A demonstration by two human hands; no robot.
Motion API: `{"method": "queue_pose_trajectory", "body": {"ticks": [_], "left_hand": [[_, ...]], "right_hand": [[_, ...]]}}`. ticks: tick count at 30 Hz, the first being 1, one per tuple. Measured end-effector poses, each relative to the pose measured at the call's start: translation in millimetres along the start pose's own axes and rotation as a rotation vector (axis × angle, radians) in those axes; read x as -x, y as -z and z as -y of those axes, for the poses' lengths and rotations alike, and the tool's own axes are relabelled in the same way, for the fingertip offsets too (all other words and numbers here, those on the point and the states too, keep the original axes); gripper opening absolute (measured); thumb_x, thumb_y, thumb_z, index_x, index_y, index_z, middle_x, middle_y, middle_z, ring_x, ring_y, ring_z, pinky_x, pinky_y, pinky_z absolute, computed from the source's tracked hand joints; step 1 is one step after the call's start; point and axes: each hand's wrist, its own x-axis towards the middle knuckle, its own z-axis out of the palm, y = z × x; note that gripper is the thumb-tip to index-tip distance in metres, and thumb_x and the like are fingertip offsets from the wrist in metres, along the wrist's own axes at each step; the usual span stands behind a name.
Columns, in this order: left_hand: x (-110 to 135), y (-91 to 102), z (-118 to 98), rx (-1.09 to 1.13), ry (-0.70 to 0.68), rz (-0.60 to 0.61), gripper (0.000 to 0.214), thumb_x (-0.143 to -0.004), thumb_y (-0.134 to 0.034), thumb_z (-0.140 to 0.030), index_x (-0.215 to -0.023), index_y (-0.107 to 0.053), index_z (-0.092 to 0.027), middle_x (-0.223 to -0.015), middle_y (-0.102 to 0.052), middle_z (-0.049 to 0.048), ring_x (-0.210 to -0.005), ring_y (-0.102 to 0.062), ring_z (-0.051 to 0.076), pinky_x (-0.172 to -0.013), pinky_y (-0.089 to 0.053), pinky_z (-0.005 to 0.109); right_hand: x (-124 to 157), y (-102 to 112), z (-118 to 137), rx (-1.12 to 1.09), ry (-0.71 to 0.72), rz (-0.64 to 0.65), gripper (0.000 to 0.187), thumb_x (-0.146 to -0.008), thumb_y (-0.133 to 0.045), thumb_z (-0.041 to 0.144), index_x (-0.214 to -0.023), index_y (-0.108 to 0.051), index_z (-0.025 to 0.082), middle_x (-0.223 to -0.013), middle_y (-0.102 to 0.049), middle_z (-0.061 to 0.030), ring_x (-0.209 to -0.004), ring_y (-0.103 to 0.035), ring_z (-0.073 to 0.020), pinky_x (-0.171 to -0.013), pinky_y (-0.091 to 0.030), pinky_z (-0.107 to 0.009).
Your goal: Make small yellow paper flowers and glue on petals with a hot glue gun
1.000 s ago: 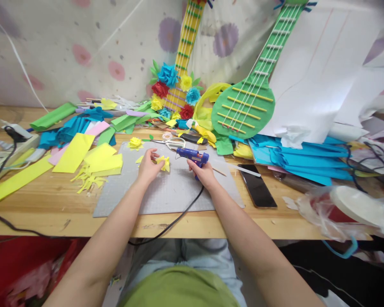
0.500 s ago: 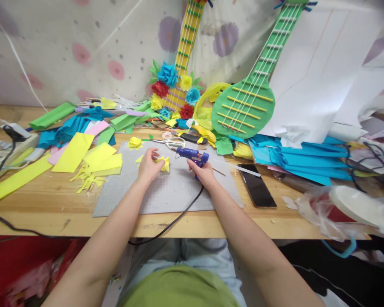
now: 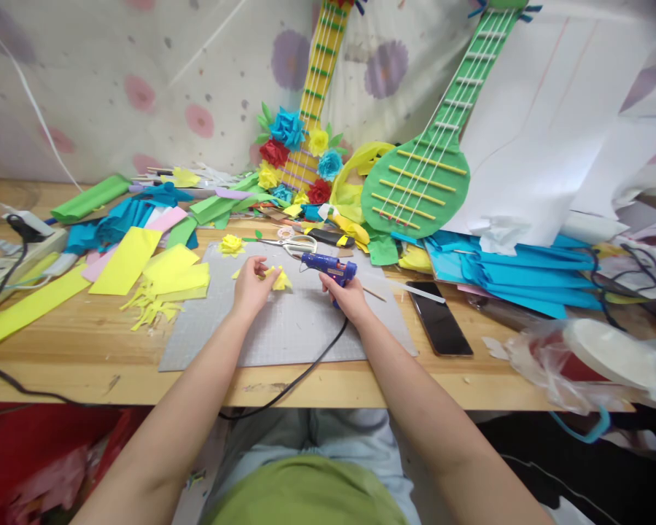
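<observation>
Over the grey cutting mat point(image 3: 300, 339) on the wooden worktop point(image 3: 114, 364), a small yellow paper piece point(image 3: 283, 281) is held at the fingertips of the left hand point(image 3: 251, 292); the fingers are closed on it, though the exact pinch is partly hidden by the thumb and palm. By the right hand point(image 3: 348, 295) a blue glue gun point(image 3: 328, 267) is gripped, with the fingers wrapped around its handle and its nozzle pointed toward the yellow paper piece, a gap being left between the two. The black cord point(image 3: 306, 372) is run from the handle across the mat and over the front edge of the worktop.

Near the mat's far left corner, a yellow paper flower point(image 3: 231, 245) is set, and the scissors point(image 3: 300, 246) are laid along the far edge. To the right of the mat, a dark phone point(image 3: 442, 324) is placed, with a pale stick point(image 3: 427, 293) seen across its upper end. To the left, yellow paper sheets point(image 3: 125, 262) are spread beside fringed scraps point(image 3: 153, 310). Behind, a green paper instrument point(image 3: 415, 182) and a flower-decorated yellow one point(image 3: 317, 80) are propped upright.
</observation>
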Motion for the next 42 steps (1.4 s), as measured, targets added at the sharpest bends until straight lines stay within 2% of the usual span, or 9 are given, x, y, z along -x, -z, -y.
{"method": "queue_pose_trajectory", "body": {"ticks": [5, 12, 17, 20, 22, 26, 32, 37, 42], "left_hand": [[1.7, 2.8, -1.2, -0.068, 0.001, -0.020, 0.043, -0.067, -0.059, -0.048, -0.096, -0.052, -0.018, -0.081, -0.057, 0.0025, -0.071, -0.053, 0.014, -0.066, -0.042, 0.027], [0.3, 3.1, 4.5, -0.099, -0.034, -0.003, 0.030, -0.072, -0.056, -0.039, -0.095, -0.054, -0.020, -0.081, -0.058, 0.0021, -0.070, -0.054, 0.013, -0.065, -0.042, 0.026], [2.2, 2.7, 0.2, -0.154, -0.072, -0.029, 0.037, -0.069, -0.058, -0.042, -0.099, -0.054, -0.020, -0.084, -0.059, 0.0032, -0.074, -0.055, 0.015, -0.067, -0.042, 0.028], [1.5, 1.1, -4.2, -0.203, -0.147, -0.053, 0.038, -0.068, -0.059, -0.036, -0.101, -0.054, -0.019, -0.092, -0.059, 0.0051, -0.082, -0.054, 0.017, -0.074, -0.042, 0.030], [0.0, -0.4, -5.6, -0.196, -0.157, -0.014, 0.037, -0.068, -0.058, -0.030, -0.103, -0.054, -0.019, -0.096, -0.061, 0.0053, -0.084, -0.055, 0.018, -0.076, -0.043, 0.031], [-3.0, -2.8, -3.0, -0.145, -0.093, 0.053, 0.037, -0.068, -0.055, -0.022, -0.105, -0.054, -0.022, -0.097, -0.064, 0.0031, -0.091, -0.057, 0.018, -0.079, -0.043, 0.032], [-6.1, -6.7, 6.4, 0.075, -0.004, 0.063, 0.038, -0.064, -0.056, -0.019, -0.103, -0.054, -0.020, -0.095, -0.063, 0.0037, -0.088, -0.058, 0.015, -0.077, -0.045, 0.029], [-6.1, -6.3, 5.7, 0.146, 0.030, 0.036, 0.038, -0.063, -0.062, -0.028, -0.099, -0.055, -0.018, -0.091, -0.061, 0.0044, -0.081, -0.057, 0.014, -0.071, -0.045, 0.026], [-3.1, -0.7, 2.4, 0.036, 0.066, -0.017, 0.040, -0.064, -0.061, -0.043, -0.094, -0.057, -0.017, -0.081, -0.061, 0.0028, -0.068, -0.054, 0.012, -0.066, -0.043, 0.026]], "right_hand": [[0.4, -0.1, 0.6, -0.009, -0.004, 0.003, 0.041, -0.064, -0.058, 0.057, -0.054, -0.052, 0.018, -0.041, -0.044, 0.0034, -0.040, -0.039, -0.0080, -0.044, -0.034, -0.023], [0.5, 0.1, 1.5, -0.008, -0.023, -0.002, 0.040, -0.064, -0.058, 0.057, -0.054, -0.053, 0.018, -0.042, -0.045, 0.0035, -0.040, -0.039, -0.0080, -0.044, -0.035, -0.023], [0.0, 0.3, 1.3, -0.021, -0.009, 0.005, 0.040, -0.064, -0.058, 0.057, -0.054, -0.052, 0.018, -0.043, -0.046, 0.0033, -0.041, -0.039, -0.0080, -0.045, -0.035, -0.023], [-0.6, 0.1, 0.7, -0.022, -0.007, 0.007, 0.040, -0.064, -0.059, 0.057, -0.054, -0.052, 0.018, -0.044, -0.046, 0.0030, -0.040, -0.040, -0.0079, -0.044, -0.035, -0.023], [-1.0, -0.1, 0.2, -0.025, -0.005, 0.003, 0.040, -0.064, -0.059, 0.056, -0.054, -0.052, 0.018, -0.045, -0.047, 0.0025, -0.041, -0.040, -0.0079, -0.045, -0.035, -0.023], [-1.0, -0.2, -0.6, -0.027, -0.004, 0.001, 0.040, -0.064, -0.058, 0.057, -0.055, -0.052, 0.018, -0.046, -0.048, 0.0023, -0.041, -0.040, -0.0080, -0.045, -0.036, -0.023], [-1.2, 0.6, -2.2, -0.010, 0.005, 0.011, 0.041, -0.065, -0.058, 0.057, -0.054, -0.053, 0.018, -0.044, -0.046, 0.0030, -0.041, -0.040, -0.0080, -0.046, -0.036, -0.023], [-1.0, 0.8, -2.1, -0.006, 0.008, 0.009, 0.041, -0.065, -0.058, 0.057, -0.055, -0.053, 0.018, -0.043, -0.045, 0.0030, -0.041, -0.041, -0.0080, -0.046, -0.035, -0.023], [-0.5, 0.5, -1.4, -0.006, 0.009, 0.005, 0.041, -0.065, -0.058, 0.057, -0.054, -0.053, 0.017, -0.041, -0.043, 0.0038, -0.040, -0.039, -0.0077, -0.045, -0.034, -0.022]]}}
